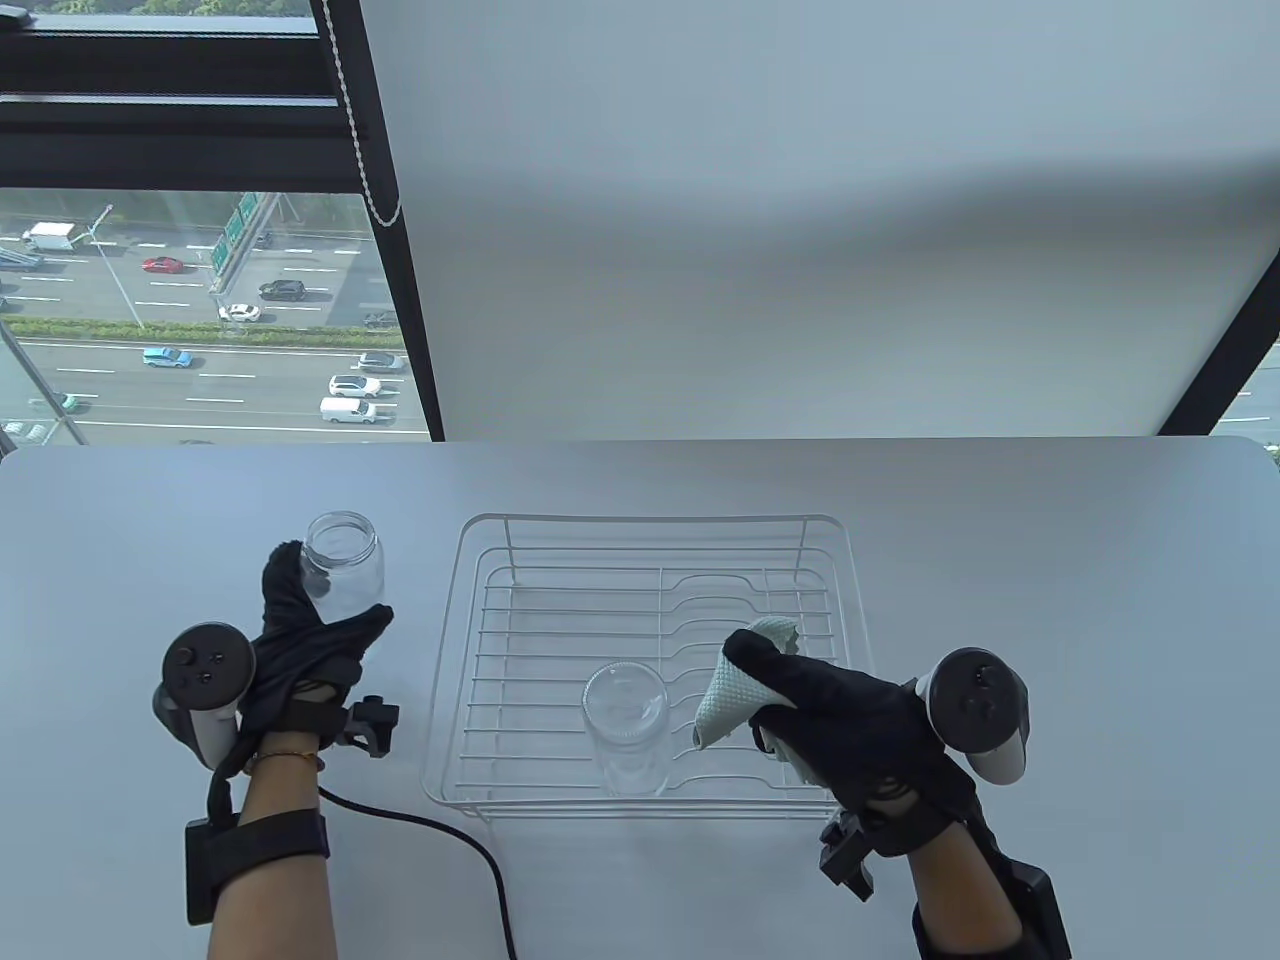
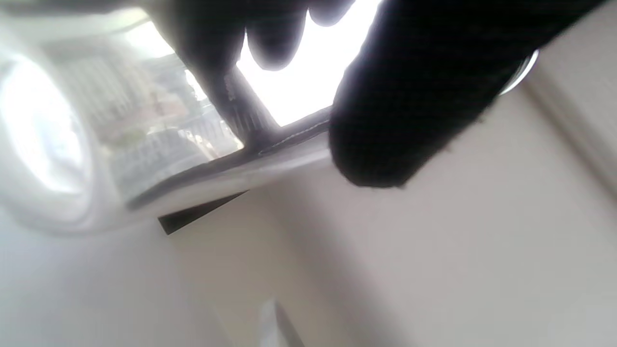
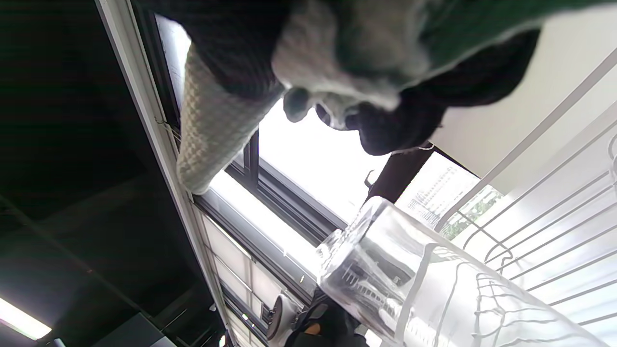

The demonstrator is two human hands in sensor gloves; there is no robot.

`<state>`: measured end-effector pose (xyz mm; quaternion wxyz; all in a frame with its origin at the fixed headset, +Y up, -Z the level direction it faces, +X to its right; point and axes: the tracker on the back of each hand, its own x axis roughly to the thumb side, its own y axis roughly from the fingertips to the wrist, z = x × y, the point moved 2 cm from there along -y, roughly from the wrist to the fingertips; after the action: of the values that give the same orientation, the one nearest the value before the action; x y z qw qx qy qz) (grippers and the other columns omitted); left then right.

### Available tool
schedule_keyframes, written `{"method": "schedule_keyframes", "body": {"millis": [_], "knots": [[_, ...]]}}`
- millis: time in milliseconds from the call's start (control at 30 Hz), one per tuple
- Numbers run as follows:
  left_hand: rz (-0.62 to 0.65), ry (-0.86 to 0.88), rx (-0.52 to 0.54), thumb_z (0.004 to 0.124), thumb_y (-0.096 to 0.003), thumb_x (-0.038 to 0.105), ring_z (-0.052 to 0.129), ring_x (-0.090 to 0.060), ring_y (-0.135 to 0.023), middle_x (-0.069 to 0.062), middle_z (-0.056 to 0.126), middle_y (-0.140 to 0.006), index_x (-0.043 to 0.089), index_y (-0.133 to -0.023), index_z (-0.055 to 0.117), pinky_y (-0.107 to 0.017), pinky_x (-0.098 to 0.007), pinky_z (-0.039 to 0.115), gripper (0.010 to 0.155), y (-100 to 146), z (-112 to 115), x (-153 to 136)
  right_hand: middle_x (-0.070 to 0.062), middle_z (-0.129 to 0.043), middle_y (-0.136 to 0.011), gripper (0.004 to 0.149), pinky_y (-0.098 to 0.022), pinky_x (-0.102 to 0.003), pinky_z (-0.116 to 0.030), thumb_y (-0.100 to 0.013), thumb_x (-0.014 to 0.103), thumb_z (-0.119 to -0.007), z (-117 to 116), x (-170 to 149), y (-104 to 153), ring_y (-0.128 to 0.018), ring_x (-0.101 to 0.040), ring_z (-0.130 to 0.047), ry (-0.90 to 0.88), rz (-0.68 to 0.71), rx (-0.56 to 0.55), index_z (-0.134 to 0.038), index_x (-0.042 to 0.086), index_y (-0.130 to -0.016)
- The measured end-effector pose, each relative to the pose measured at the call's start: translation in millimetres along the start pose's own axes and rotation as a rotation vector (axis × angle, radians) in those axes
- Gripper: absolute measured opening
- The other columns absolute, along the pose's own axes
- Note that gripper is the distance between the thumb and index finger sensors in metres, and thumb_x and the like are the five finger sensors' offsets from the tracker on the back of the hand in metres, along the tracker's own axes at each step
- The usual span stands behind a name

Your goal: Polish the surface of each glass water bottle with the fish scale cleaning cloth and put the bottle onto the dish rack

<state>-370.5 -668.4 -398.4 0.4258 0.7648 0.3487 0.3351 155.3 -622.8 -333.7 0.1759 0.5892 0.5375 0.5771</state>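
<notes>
A clear glass bottle (image 1: pixel 343 565) stands upright on the table, left of the white wire dish rack (image 1: pixel 450 640). My left hand (image 1: pixel 335 592) is spread around it, fingers along its far left side and thumb (image 1: pixel 372 625) stretched out by its near base; a closed grip does not show. In the left wrist view the bottle (image 2: pixel 72 144) is a blur left of the left hand (image 2: pixel 328 96). A second glass bottle (image 1: pixel 627 728) stands in the rack's near middle. My right hand (image 1: pixel 750 695) grips the pale green fish scale cloth (image 1: pixel 735 690) above the rack's near right, apart from that bottle (image 3: pixel 434 289).
A black cable (image 1: pixel 450 830) runs from my left wrist across the near table. The rack's far rows of wire (image 1: pixel 650 590) hold nothing. A window (image 1: pixel 200 320) onto a road lies beyond the table's far left edge, with a white blind (image 1: pixel 800 250) behind the rest.
</notes>
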Motion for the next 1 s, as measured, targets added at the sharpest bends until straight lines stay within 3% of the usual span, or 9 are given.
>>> {"method": "schedule_keyframes", "body": {"millis": [133,267,400,533,700,833,1000], "knots": [[0.149,0.197,0.092,0.104,-0.0364,0.048,0.067,-0.050,-0.095,-0.013,0.056,-0.111,0.017,-0.110,0.038,-0.065,-0.081,0.051,0.104,17.1,-16.8,66.1,-0.017,-0.092,-0.071,0.050,-0.033,-0.042,-0.087,-0.055,0.039,-0.082,0.9,-3.6,0.6,-0.046,-0.029,-0.100,0.007,-0.034,-0.047,-0.066,0.040,-0.102],[0.193,0.610,-0.108,0.097,-0.0426,0.052,0.066,-0.053,-0.093,-0.016,0.052,-0.112,0.013,-0.111,0.032,-0.060,-0.076,0.066,0.102,56.5,17.9,137.1,-0.017,-0.092,-0.071,0.050,-0.033,-0.042,-0.087,-0.055,0.038,-0.082,-4.8,-1.7,2.4,-0.046,-0.029,-0.100,0.051,-0.059,-0.086,-0.065,0.040,-0.102],[0.125,0.930,-0.353,0.091,-0.0464,0.053,0.066,-0.056,-0.090,-0.019,0.047,-0.110,0.009,-0.110,0.026,-0.059,-0.074,0.068,0.101,93.9,62.7,176.2,-0.016,-0.092,-0.071,0.050,-0.033,-0.042,-0.087,-0.055,0.039,-0.081,-10.3,8.2,5.1,-0.046,-0.028,-0.100,0.127,-0.038,-0.117,-0.064,0.040,-0.102],[0.085,0.924,-0.549,0.086,-0.0494,0.057,0.075,-0.055,-0.088,-0.020,0.046,-0.109,0.007,-0.109,0.023,-0.058,-0.070,0.073,0.100,116.9,100.8,186.0,-0.016,-0.091,-0.071,0.052,-0.033,-0.041,-0.087,-0.056,0.039,-0.080,-20.2,20.0,8.7,-0.046,-0.027,-0.100,0.169,-0.011,-0.153,-0.061,0.039,-0.104],[0.062,0.801,-0.650,0.082,-0.0517,0.060,0.079,-0.053,-0.084,-0.021,0.046,-0.109,0.006,-0.110,0.022,-0.056,-0.066,0.075,0.099,138.8,135.7,178.2,-0.013,-0.090,-0.073,0.055,-0.035,-0.038,-0.087,-0.057,0.043,-0.077,-34.7,39.1,11.0,-0.047,-0.024,-0.100,0.170,0.075,-0.163,-0.054,0.035,-0.107],[0.056,0.819,-0.672,0.076,-0.0538,0.063,0.078,-0.052,-0.083,-0.022,0.043,-0.108,0.006,-0.109,0.015,-0.056,-0.063,0.075,0.099,147.7,144.4,173.9,-0.009,-0.089,-0.075,0.053,-0.037,-0.036,-0.087,-0.058,0.046,-0.072,-51.9,47.5,11.9,-0.050,-0.022,-0.099,0.093,0.125,-0.074,-0.049,0.044,-0.106],[0.034,0.872,-0.622,0.072,-0.0544,0.065,0.081,-0.050,-0.079,-0.023,0.042,-0.108,0.008,-0.110,0.014,-0.055,-0.060,0.078,0.098,141.1,138.1,166.0,-0.014,-0.086,-0.074,0.051,-0.037,-0.039,-0.085,-0.055,0.046,-0.078,-73.0,55.0,7.6,-0.050,-0.025,-0.097,0.065,0.222,0.279,-0.057,0.053,-0.101]]}}
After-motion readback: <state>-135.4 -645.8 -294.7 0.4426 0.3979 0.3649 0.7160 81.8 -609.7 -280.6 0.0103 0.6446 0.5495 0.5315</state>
